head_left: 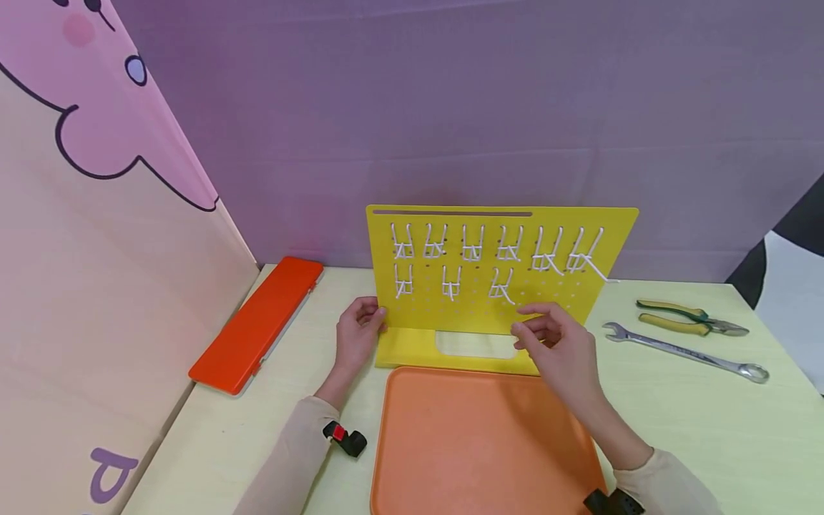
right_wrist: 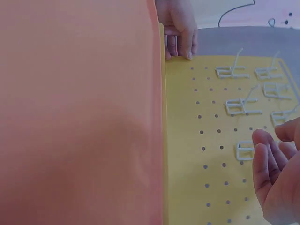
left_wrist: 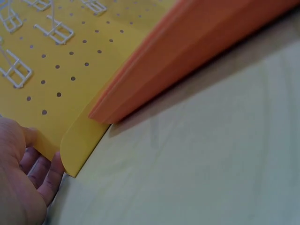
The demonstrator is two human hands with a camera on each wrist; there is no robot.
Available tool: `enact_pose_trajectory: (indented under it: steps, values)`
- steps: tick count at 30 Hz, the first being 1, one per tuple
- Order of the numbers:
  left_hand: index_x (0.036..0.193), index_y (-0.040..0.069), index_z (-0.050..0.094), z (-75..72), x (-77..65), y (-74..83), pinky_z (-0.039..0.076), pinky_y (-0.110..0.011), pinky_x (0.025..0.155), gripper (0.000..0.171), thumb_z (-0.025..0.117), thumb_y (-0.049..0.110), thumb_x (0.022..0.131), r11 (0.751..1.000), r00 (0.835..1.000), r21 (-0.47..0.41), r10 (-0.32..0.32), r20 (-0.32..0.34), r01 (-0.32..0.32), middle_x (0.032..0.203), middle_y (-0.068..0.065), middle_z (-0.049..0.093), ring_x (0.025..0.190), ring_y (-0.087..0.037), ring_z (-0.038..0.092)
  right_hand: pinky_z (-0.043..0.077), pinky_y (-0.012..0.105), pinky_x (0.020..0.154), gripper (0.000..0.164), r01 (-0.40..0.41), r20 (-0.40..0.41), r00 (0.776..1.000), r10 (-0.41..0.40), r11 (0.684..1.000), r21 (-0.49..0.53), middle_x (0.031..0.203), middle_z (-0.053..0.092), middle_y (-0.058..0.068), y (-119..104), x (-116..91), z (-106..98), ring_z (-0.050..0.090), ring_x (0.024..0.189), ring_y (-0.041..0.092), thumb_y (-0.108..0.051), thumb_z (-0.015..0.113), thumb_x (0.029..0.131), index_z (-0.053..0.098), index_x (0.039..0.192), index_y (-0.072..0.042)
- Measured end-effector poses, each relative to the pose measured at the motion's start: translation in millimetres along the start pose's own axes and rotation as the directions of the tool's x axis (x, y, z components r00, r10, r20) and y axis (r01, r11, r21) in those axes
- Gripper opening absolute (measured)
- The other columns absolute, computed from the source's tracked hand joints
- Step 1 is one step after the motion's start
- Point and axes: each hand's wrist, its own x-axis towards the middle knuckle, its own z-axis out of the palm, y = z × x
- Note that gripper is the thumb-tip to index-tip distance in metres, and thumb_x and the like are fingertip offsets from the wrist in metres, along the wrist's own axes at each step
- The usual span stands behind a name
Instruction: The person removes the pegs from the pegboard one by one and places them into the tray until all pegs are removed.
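A yellow pegboard (head_left: 444,315) stands upright on its yellow base, with white wire hooks in two rows. My left hand (head_left: 357,332) grips its lower left edge, the thumb in front and the fingers round the side. In the left wrist view those fingers (left_wrist: 50,183) reach the board's corner by the base. My right hand (head_left: 563,350) is in front of the lower right part, thumb and index finger apart and holding nothing. Just up and left of it is the last lower-row hook (head_left: 501,290), whose frame (right_wrist: 241,151) is partly hidden behind the fingertips in the right wrist view.
An orange tray (head_left: 476,436) lies directly before the pegboard's base. A flat red case (head_left: 257,325) is to the left. Yellow-handled pliers (head_left: 692,318) and a combination wrench (head_left: 685,350) lie to the right. A purple cloth backdrop (head_left: 463,107) hangs behind the table.
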Motion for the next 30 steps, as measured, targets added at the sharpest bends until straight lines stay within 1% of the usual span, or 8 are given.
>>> enact_pose_trajectory:
  steps: [3, 5, 8, 11, 17, 19, 24, 30]
  values:
    - [0.123, -0.009, 0.068, 0.4, 0.6, -2.3, 0.068, -0.026, 0.074, 0.018, 0.072, -0.006, 0.105, 0.999, 1.0, -0.051, -0.016, -0.002, 0.016, 0.103, -0.016, 0.071, 0.086, -0.02, 0.067, 0.062, 0.021, 0.062, 0.031, -0.094, 0.024, 0.995, 0.092, 0.991, 0.098, 0.094, 0.08, 0.016, 2.7, 7.3, 3.2, 0.077, 0.073, 0.011, -0.004, 0.079, 0.103, 0.067, 0.131, 0.001]
    - [0.122, -0.009, 0.066, 0.3, 0.9, -3.4, 0.069, -0.026, 0.074, 0.018, 0.071, -0.008, 0.104, 0.996, 1.0, -0.092, -0.013, 0.0, 0.013, 0.102, -0.014, 0.07, 0.086, -0.02, 0.067, 0.063, 0.023, 0.061, 0.034, -0.136, 0.046, 0.99, 0.13, 0.98, 0.145, 0.094, 0.08, 0.007, 4.1, 11.9, 5.9, 0.076, 0.073, 0.01, -0.005, 0.077, 0.105, 0.064, 0.136, 0.0]
    - [0.121, -0.008, 0.063, 0.0, 1.2, -5.3, 0.069, -0.027, 0.074, 0.019, 0.07, -0.012, 0.103, 0.99, 1.0, -0.14, 0.005, 0.003, -0.005, 0.1, -0.012, 0.07, 0.085, -0.02, 0.068, 0.062, 0.024, 0.058, 0.036, -0.161, 0.066, 0.987, 0.15, 0.962, 0.221, 0.091, 0.078, -0.008, 5.8, 17.9, 10.3, 0.077, 0.072, 0.011, -0.002, 0.075, 0.105, 0.063, 0.139, 0.0]
    - [0.118, -0.007, 0.061, -0.8, 1.3, -6.4, 0.069, -0.027, 0.073, 0.019, 0.07, -0.013, 0.102, 0.986, 1.0, -0.164, 0.02, 0.001, -0.019, 0.098, -0.01, 0.07, 0.084, -0.021, 0.068, 0.061, 0.023, 0.056, 0.033, -0.145, 0.067, 0.989, 0.132, 0.951, 0.271, 0.093, 0.076, -0.014, 8.0, 21.8, 13.8, 0.077, 0.072, 0.013, 0.0, 0.072, 0.107, 0.064, 0.139, 0.003]
    - [0.112, -0.007, 0.061, -2.5, 1.6, -7.6, 0.069, -0.027, 0.072, 0.015, 0.071, -0.013, 0.102, 0.985, 1.0, -0.173, 0.021, -0.006, -0.022, 0.096, -0.012, 0.069, 0.082, -0.023, 0.068, 0.06, 0.022, 0.056, 0.025, -0.126, 0.077, 0.991, 0.109, 0.952, 0.277, 0.113, 0.077, 0.0, 14.3, 26.1, 16.4, 0.078, 0.08, 0.01, -0.004, 0.068, 0.11, 0.07, 0.132, 0.007]
    - [0.11, -0.006, 0.062, -2.8, 1.3, -7.9, 0.068, -0.026, 0.072, 0.013, 0.071, -0.012, 0.102, 0.985, 1.0, -0.174, 0.017, -0.007, -0.018, 0.096, -0.013, 0.069, 0.082, -0.022, 0.069, 0.06, 0.021, 0.056, 0.023, -0.123, 0.083, 0.991, 0.104, 0.951, 0.284, 0.116, 0.078, 0.001, 17.3, 27.3, 16.5, 0.078, 0.082, 0.008, -0.003, 0.068, 0.11, 0.071, 0.131, 0.007]
    - [0.108, -0.003, 0.064, -3.7, 1.8, -10.4, 0.069, -0.028, 0.072, 0.013, 0.071, -0.013, 0.102, 0.984, 1.0, -0.177, 0.012, -0.013, -0.014, 0.095, -0.011, 0.07, 0.081, -0.022, 0.069, 0.061, 0.02, 0.058, 0.025, -0.095, 0.096, 0.993, 0.072, 0.96, 0.264, 0.117, 0.081, -0.003, 24.6, 29.2, 14.8, 0.079, 0.087, 0.008, -0.002, 0.073, 0.107, 0.075, 0.131, 0.004]
    - [0.109, -0.004, 0.065, -2.8, 2.4, -10.1, 0.07, -0.029, 0.074, 0.012, 0.072, -0.011, 0.102, 0.984, 1.0, -0.179, 0.013, -0.008, -0.014, 0.095, -0.011, 0.069, 0.081, -0.024, 0.07, 0.061, 0.019, 0.06, 0.023, -0.066, 0.056, 0.997, 0.053, 0.959, 0.275, 0.11, 0.083, -0.007, 25.0, 31.8, 12.2, 0.079, 0.088, 0.007, -0.002, 0.073, 0.107, 0.079, 0.129, 0.003]
